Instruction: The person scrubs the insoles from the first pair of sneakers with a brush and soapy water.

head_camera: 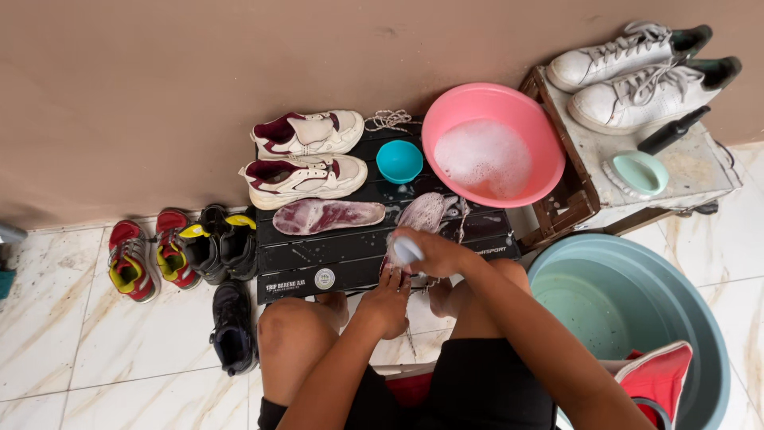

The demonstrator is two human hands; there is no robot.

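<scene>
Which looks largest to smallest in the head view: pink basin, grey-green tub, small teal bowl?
1. Grey-green tub, though it is partly cut off and nearer the camera.
2. Pink basin.
3. Small teal bowl.

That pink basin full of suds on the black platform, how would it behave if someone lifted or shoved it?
The pink basin looks like thin plastic, so its rim would probably flex. It holds foamy water, so it is likely heavy for its size and apt to slosh. The black platform under it shows wet patches, so a push might make it slide easily.
</scene>
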